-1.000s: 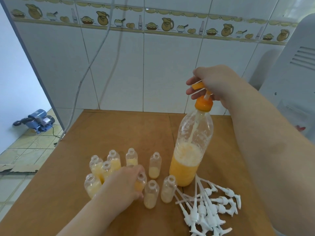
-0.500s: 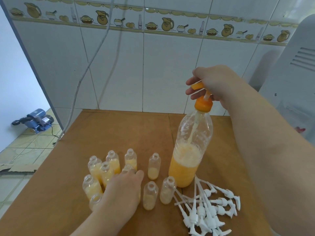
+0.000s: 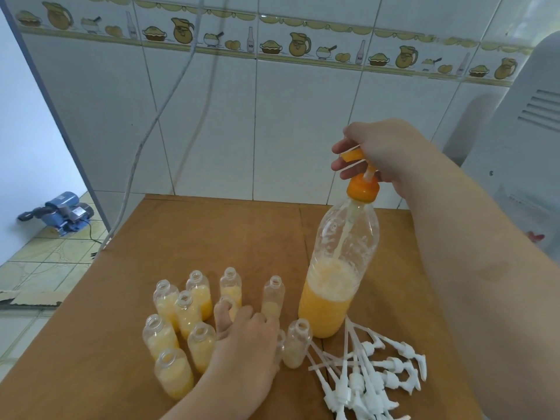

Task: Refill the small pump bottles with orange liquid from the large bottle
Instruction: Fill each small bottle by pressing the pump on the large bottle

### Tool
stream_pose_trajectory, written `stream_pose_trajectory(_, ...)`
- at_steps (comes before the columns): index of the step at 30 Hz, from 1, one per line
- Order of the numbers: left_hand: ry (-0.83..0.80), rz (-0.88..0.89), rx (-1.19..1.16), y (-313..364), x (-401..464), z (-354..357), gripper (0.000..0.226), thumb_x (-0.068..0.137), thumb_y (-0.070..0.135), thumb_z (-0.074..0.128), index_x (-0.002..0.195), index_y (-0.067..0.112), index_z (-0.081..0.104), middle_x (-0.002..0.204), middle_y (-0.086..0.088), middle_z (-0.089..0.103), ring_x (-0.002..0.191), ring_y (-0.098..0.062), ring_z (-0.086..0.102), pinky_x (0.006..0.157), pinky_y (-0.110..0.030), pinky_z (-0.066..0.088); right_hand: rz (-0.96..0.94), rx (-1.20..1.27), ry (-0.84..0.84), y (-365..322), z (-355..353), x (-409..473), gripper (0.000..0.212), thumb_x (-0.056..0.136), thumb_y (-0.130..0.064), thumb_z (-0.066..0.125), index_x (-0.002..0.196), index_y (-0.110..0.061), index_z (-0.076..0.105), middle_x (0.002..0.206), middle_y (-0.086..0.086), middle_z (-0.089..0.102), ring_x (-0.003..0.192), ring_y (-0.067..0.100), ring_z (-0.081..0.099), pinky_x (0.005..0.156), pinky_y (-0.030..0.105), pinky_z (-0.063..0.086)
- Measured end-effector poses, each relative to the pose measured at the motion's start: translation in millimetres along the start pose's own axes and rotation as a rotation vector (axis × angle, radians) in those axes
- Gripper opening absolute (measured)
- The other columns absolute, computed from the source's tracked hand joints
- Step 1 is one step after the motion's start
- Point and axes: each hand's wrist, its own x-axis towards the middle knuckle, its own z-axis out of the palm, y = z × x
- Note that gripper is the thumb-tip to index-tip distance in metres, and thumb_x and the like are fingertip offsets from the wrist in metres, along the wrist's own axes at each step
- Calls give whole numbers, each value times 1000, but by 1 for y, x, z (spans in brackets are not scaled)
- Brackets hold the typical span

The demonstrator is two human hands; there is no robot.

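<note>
Clustered uncapped clear small plastic bottles [image 3: 174, 372], part-filled orange; left hand [image 3: 245, 338], fingers curled round one mid-cluster; large clear bottle [image 3: 336, 277], roughly third full, right hand [image 3: 378, 150] gripping its orange pump head [image 3: 353, 154]; loose white pumps [image 3: 369, 380] unfitted, refilling evidently unfinished.

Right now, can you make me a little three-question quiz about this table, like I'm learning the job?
1. True or false: the white plastic pump heads are already screwed onto the small clear plastic bottles.
2. Which hand holds the orange pump top of the tall clear plastic bottle? A left, B right.
3. Fill in: the white pump heads lie in a pile on the brown wooden ____.

Key: 1 false, they lie loose. 2 B. 3 table.
</note>
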Motion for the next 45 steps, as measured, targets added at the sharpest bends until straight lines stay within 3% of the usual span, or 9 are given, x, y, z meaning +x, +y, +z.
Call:
stream_pose_trajectory(3,49,71,-8,9,-1,1,28,81,35,62,104,21,53,104,2,59,108,-20,48,104,-43,12,-2,3,0,0,0,0,28,96,-26,40,102,-11,64,84,4,67,71,16,62,55,23,42)
stream_pose_trajectory(8,138,138,-45,18,-4,19,44,16,26,82,48,23,52,40,6,46,40,-14,51,69,-35,29,6,2,-1,-1,1,2,28,96,-26,40,101,-11,64,82,3,66,70,16,61,57,23,42)
stream_pose_trajectory(12,77,104,-181,22,-4,26,45,28,27,85,64,22,60,54,7,54,49,-12,55,56,-31,48,0,-6,-9,-1,1,1,27,96,-25,40,102,-11,63,83,3,66,71,16,61,59,23,43)
stream_pose_trajectory(16,52,53,-275,21,-2,20,32,86,19,49,117,20,40,113,2,51,104,-14,50,85,-23,38,-5,-18,-14,-1,1,1,27,97,-25,40,104,-11,62,87,4,66,75,17,61,60,23,44)
stream_pose_trajectory(20,131,-5,-392,20,0,25,34,88,22,45,121,20,35,107,4,45,100,-9,52,84,-19,41,-6,-16,-9,-1,1,1,27,97,-26,40,103,-12,62,86,3,66,74,17,61,61,23,44)
stream_pose_trajectory(33,169,-37,-378,21,-8,33,43,93,31,45,131,21,27,120,7,45,109,-4,50,89,-13,38,6,-6,-13,-2,0,1,27,96,-24,40,101,-11,63,85,4,67,69,15,60,55,23,42)
stream_pose_trajectory(38,245,-64,-410,10,-25,7,42,86,48,47,120,33,28,96,18,41,79,3,46,72,-3,37,7,5,-14,-1,-2,0,27,96,-23,40,102,-10,63,82,4,66,66,14,60,51,21,40)
stream_pose_trajectory(42,515,-56,-710,-9,-36,-25,38,58,43,73,84,36,45,59,8,51,64,5,55,63,-5,41,16,6,-16,-3,-2,0,27,96,-23,40,102,-10,63,83,4,66,66,14,59,52,22,40)
stream_pose_trajectory(45,570,-105,-1119,-31,-34,-59,38,55,55,72,81,29,62,75,6,67,63,-7,62,56,-16,49,12,1,-11,-4,-1,0,27,96,-23,39,99,-10,63,86,6,67,66,14,60,52,22,39)
